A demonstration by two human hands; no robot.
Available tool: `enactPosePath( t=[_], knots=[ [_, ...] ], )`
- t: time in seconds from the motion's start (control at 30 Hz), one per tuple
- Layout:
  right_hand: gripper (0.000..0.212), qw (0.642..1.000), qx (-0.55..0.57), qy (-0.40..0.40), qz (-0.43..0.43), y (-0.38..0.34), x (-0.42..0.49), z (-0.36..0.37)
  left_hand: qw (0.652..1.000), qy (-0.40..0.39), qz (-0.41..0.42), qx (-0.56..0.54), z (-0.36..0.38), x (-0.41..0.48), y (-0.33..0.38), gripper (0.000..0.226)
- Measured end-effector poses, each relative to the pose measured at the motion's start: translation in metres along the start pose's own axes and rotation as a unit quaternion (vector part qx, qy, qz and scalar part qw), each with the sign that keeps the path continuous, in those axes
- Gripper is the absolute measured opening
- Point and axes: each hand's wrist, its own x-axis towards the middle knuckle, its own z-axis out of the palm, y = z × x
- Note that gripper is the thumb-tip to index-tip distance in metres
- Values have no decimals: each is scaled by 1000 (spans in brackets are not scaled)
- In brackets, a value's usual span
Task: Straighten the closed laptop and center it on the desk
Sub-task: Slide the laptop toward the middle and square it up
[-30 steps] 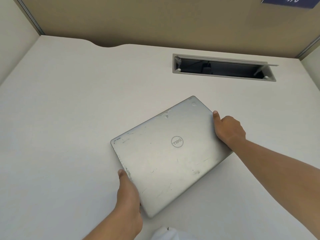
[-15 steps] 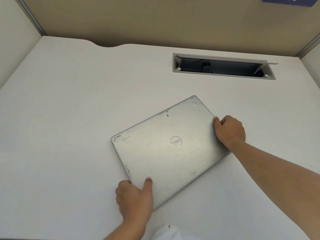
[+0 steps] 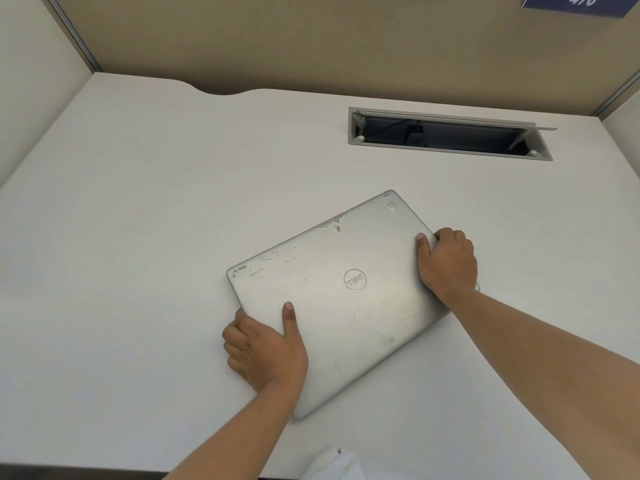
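A closed silver laptop (image 3: 346, 299) with a round logo and a scuffed lid lies flat on the white desk (image 3: 156, 220), right of the middle, turned at an angle with its far corner pointing away to the right. My left hand (image 3: 263, 348) grips its near-left edge, thumb flat on the lid and fingers curled around the side. My right hand (image 3: 448, 261) holds the right edge, thumb on the lid, fingers wrapped over the side.
An open grey cable hatch (image 3: 446, 135) is cut into the desk at the back right, beyond the laptop. Beige partition walls (image 3: 311, 39) close off the back and both sides. A white object (image 3: 332, 464) shows at the desk's near edge.
My left hand has shifted along the near-left edge and its thumb now reaches farther onto the lid. The laptop has stayed at nearly the same angle. The right hand keeps its hold.
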Motion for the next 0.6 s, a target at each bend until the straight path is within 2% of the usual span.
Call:
enactPosePath(
  t=[0.17,0.33,0.5,0.6],
  knots=[
    [49,999,-29,-5,-13,-3,-2,-2,1000,-15,-21,-1,-1,1,2,78],
    [50,999,-38,-10,-4,-6,-2,-3,982,-91,-162,-39,-8,20,20,83],
    [54,997,0,-76,10,-8,7,-9,969,-127,-208,-25,-11,34,31,91],
    [55,995,23,-99,15,-3,6,-13,964,-131,-227,-51,-13,42,32,86]
  ],
)
